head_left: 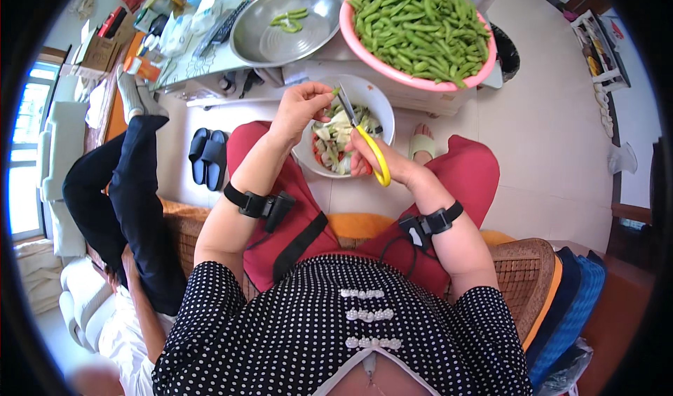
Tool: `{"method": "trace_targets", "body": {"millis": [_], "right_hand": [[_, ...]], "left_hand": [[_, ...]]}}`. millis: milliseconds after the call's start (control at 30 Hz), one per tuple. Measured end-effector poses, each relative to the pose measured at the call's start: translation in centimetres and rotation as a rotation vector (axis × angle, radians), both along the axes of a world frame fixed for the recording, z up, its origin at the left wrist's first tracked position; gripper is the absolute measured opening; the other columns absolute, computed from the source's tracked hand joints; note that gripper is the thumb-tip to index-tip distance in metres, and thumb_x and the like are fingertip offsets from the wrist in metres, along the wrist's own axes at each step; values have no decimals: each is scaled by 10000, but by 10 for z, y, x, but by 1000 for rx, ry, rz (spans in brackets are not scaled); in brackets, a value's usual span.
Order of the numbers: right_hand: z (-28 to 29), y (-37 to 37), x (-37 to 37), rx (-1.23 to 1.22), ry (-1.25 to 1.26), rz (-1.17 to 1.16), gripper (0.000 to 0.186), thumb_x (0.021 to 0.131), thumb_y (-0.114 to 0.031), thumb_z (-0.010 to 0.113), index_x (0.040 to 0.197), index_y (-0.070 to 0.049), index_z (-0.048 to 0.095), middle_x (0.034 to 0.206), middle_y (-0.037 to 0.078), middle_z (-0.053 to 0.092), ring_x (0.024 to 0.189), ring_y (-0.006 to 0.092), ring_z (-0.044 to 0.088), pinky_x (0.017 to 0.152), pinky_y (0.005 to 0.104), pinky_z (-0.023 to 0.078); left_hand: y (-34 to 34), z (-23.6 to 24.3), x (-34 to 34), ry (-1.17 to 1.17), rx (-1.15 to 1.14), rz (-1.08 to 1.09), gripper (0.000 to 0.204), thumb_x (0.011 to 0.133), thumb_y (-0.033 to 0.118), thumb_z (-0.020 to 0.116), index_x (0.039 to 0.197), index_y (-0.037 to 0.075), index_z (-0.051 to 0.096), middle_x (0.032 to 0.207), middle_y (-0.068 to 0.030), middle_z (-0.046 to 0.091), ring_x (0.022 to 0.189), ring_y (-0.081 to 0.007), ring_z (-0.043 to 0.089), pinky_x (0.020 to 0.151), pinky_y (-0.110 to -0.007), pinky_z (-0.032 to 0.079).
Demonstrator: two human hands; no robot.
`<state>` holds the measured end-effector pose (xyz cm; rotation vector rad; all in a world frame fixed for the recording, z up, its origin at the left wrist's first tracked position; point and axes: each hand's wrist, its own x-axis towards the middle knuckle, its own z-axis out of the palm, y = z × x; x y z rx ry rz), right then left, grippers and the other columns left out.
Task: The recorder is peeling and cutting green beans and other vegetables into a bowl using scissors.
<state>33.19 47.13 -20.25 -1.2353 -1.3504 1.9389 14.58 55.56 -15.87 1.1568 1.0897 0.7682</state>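
At left grip (303, 108): green pod (336, 91), beside scissors (364, 135).

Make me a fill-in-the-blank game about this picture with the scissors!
The round plastic basin heaped with green bean pods is coloured ____.
The round silver metal bowl sits to that basin's ____ in the picture.
The metal scissors with a yellow handle are held in the person's ____ hand.
The person's black fabric top is covered in ____ dots.
Answers: pink; left; right; white.
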Motion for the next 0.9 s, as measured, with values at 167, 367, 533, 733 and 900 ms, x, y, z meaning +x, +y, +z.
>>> {"method": "trace_targets", "body": {"millis": [167,367,533,733,900], "right_hand": [[6,-2,-7,19,-99,65,707,843,-709,296,900,-39,517,623,21,488,545,111,491,498,258,424],[1,-1,0,-118,-193,31,818,787,-754,347,895,31,549,539,27,437,419,138,468,410,269,400],[2,-6,-2,-231,-385,51,872,728,-759,457,844,98,567,588,93,512,426,205,534,370,299,476],[-5,4,5,-141,-543,73,839,714,-748,499,826,78,600,635,169,568,478,241,585,404,338,485],[7,3,0,49,-575,102,714,807,-704,367,988,-68,635,781,206,631,736,326,641,680,379,501]], "left_hand": [[-22,-16,-10,7,-61,13,171,836,123,621,938,-14,628,752,-22,593,639,-72,556,560,-201,488],[-20,-20,-8,72,-43,-95,125,828,95,602,858,-20,640,736,-27,607,575,-72,541,536,-193,466],[-14,-47,-11,325,-121,-163,101,815,80,597,811,-13,638,665,-18,587,540,-73,541,476,-209,454],[52,22,-22,256,557,279,270,810,174,668,994,-22,647,794,-38,627,628,-84,550,556,-224,467],[90,54,21,664,902,245,264,766,144,663,1014,54,659,883,-107,622,633,-140,577,583,-271,472]]}}
